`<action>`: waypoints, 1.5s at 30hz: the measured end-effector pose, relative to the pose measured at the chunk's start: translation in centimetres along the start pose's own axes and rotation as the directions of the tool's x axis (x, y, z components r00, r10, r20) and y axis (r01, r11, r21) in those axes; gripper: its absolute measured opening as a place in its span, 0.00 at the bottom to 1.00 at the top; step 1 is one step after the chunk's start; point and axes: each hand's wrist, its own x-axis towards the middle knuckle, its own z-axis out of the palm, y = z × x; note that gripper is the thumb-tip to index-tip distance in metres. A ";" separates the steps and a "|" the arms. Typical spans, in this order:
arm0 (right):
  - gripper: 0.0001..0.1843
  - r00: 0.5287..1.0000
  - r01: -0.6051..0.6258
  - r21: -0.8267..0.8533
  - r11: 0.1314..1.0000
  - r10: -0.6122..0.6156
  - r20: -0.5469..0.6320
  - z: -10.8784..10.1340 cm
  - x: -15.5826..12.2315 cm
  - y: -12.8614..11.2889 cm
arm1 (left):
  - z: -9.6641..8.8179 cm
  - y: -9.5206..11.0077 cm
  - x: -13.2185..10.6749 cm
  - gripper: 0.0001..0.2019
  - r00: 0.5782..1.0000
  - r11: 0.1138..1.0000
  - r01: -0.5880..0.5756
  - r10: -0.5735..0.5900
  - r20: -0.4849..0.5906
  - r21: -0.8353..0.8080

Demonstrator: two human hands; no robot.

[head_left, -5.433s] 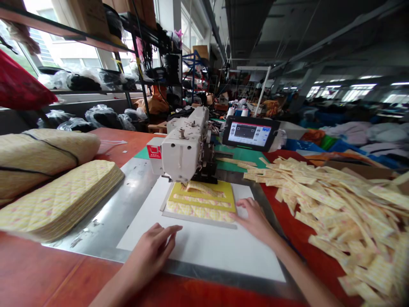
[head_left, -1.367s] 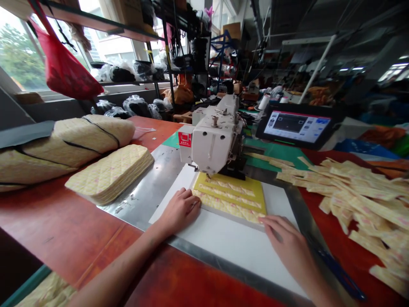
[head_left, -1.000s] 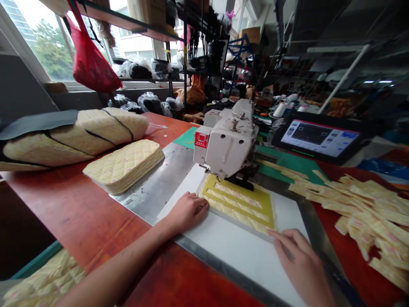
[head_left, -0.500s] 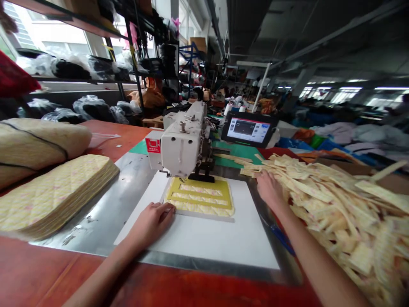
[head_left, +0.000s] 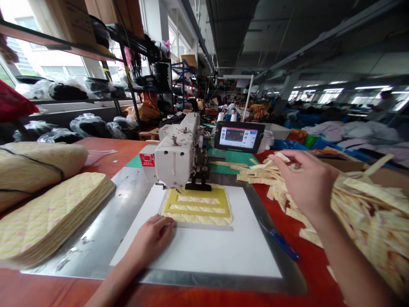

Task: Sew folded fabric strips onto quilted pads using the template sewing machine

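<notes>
My left hand [head_left: 156,236] rests on the white sheet [head_left: 204,251], fingers lying on it at the lower left corner of a yellow quilted fabric piece [head_left: 191,219]. Over that piece lies a yellow slotted template [head_left: 198,204], under the presser foot [head_left: 198,186] of a white sewing machine [head_left: 175,155]. At the right, my right hand [head_left: 308,181] is raised above a heap of cream fabric strips [head_left: 367,217]. Its thumb and fingers pinch a fabric strip [head_left: 282,157], mostly hidden by the hand.
A stack of quilted pieces [head_left: 57,213] and a tied fabric bundle [head_left: 41,166] lie at the left. Thread snips with a blue handle [head_left: 286,246] lie right of the sheet. A control screen [head_left: 239,136] stands behind, right of the machine. Shelves [head_left: 64,47] hold bagged goods.
My right hand has lifted from the near edge of the strip heap and moved right, now pinching a strip. The snips are more exposed. My left hand stays by the quilted piece.
</notes>
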 end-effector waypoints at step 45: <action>0.10 0.565 -0.815 0.529 0.238 0.122 0.816 7.9 -19.4 -10.6 | 5.2 5.6 1.6 0.19 0.903 0.290 0.366 -0.339 0.263 -0.884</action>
